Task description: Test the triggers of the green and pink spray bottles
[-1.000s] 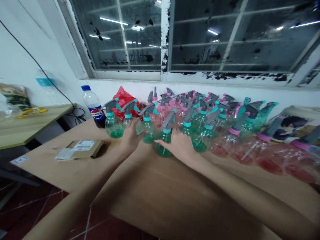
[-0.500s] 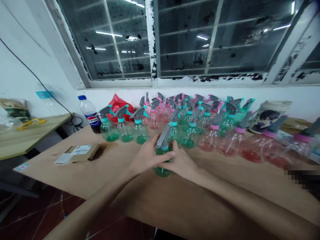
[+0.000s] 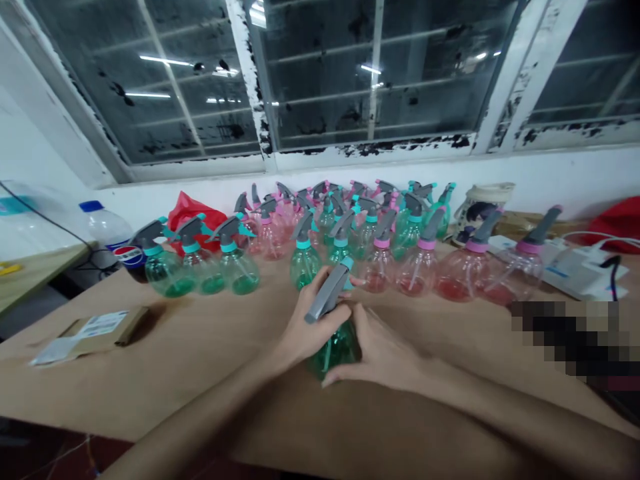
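The left hand (image 3: 313, 321) has its fingers wrapped closely around the neck of a green-tinted plastic spray bottle (image 3: 337, 350), and the right hand (image 3: 380, 350) cups the bottle's lower body, fingers closed against its side. The bottle sits tilted between them near the counter's near edge, its grey trigger head (image 3: 327, 293) leaning left; whether its base touches the counter (image 3: 150, 393) is hard to tell. Just beyond stand crowded rows of green and pink spray bottles (image 3: 304, 263). The tilt could spill liquid if the head sits loose, and smooth plastic could slip. A knock could topple the closely packed neighbours. A cardboard mailer (image 3: 95, 330) lies well left.
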Tool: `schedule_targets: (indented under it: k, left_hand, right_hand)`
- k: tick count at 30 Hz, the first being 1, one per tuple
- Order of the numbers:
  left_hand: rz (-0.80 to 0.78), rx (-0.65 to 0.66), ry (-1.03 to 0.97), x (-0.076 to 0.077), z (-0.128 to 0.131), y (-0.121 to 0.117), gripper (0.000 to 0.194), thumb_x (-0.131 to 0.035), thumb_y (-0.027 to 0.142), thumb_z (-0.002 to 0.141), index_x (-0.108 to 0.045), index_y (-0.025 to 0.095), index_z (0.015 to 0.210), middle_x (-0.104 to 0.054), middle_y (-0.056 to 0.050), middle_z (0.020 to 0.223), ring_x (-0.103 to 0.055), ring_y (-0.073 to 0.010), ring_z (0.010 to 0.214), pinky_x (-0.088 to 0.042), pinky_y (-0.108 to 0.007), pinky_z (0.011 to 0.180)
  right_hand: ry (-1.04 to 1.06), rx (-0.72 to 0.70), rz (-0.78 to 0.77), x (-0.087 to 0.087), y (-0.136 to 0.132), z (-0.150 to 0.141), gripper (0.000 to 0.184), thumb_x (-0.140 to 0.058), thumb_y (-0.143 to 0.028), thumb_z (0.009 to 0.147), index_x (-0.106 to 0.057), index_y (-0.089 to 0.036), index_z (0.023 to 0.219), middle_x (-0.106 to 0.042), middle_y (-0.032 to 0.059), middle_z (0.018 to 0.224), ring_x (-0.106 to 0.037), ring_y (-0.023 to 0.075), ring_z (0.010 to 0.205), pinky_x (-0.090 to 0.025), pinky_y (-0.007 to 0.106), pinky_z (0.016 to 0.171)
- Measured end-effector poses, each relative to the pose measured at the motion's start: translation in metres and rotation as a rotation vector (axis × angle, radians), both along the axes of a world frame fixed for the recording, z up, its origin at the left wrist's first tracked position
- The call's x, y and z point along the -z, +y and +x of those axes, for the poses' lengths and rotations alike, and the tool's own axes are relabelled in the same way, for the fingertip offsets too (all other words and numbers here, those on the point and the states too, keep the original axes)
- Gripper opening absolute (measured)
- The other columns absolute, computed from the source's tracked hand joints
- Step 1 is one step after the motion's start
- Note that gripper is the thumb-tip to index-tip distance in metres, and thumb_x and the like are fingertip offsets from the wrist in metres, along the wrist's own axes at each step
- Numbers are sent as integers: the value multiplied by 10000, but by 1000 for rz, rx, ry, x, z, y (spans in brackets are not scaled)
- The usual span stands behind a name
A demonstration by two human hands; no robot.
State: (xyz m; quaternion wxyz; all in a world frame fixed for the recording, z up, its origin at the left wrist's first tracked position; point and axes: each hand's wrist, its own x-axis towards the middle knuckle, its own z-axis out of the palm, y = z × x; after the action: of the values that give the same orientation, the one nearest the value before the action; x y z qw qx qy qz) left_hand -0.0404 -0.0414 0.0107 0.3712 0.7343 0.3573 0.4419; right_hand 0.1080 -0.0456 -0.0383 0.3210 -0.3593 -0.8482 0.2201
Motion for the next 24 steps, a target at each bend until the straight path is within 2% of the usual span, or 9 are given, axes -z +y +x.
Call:
schedule_targets:
  k: [4,6,9,12,15,18,21,24]
  left_hand:
    - [10,-19,109,1,11,9,308,-479,137,708,-518,217,1003,-615,-42,1032,-594,-199,928,-473,-359,859]
    - [26,-25,153,1,14,13,323,-477,150,703,-535,225,1012,-625,-36,963,-595,-200,889,-480,-349,816]
    - [30,-33,193,2,18,20,336,-477,177,698,-552,228,1022,-622,-20,831,-590,-188,744,-484,-323,680]
    - [23,-58,256,1,23,25,311,-468,188,708,-570,225,999,-558,19,644,-513,-149,554,-431,-285,543]
    - [65,-16,271,-4,28,28,337,-456,163,703,-573,236,1010,-521,34,622,-463,-132,538,-393,-260,525]
    - [89,-10,272,-7,29,29,308,-449,152,687,-581,240,951,-461,49,577,-418,-125,525,-348,-240,492]
    - [47,-41,272,-6,28,30,223,-462,183,686,-571,228,874,-389,63,527,-364,-120,480,-306,-238,459]
    - [21,-11,257,-6,27,29,228,-462,192,688,-556,236,892,-381,64,537,-354,-121,477,-306,-242,465]
  right_hand:
    - [-123,-2,-18,11,16,49,697,-565,-586,702,-376,-172,1230,-528,152,1172,-504,313,1076,-437,466,861]
    - [-136,66,-6,18,22,68,568,-488,-536,789,-384,-190,1227,-523,133,1203,-497,285,1108,-422,454,901]
    - [-172,174,12,34,28,84,463,-440,-481,840,-421,-207,1213,-536,108,1211,-517,257,1104,-425,444,918]
    - [-211,173,77,51,32,88,419,-442,-426,855,-445,-211,1215,-520,96,1248,-481,242,1154,-406,441,954]
    - [-227,157,153,60,34,87,429,-444,-384,861,-422,-207,1252,-505,95,1272,-435,234,1199,-375,450,988]
    - [-254,154,178,59,34,86,469,-446,-373,864,-387,-186,1289,-514,107,1264,-435,235,1199,-375,450,991]
    - [-264,143,170,55,34,87,463,-440,-371,868,-397,-173,1285,-524,108,1255,-434,230,1199,-376,437,994]
    - [-263,143,156,55,34,88,456,-431,-377,872,-411,-170,1277,-520,111,1259,-430,232,1203,-374,440,995]
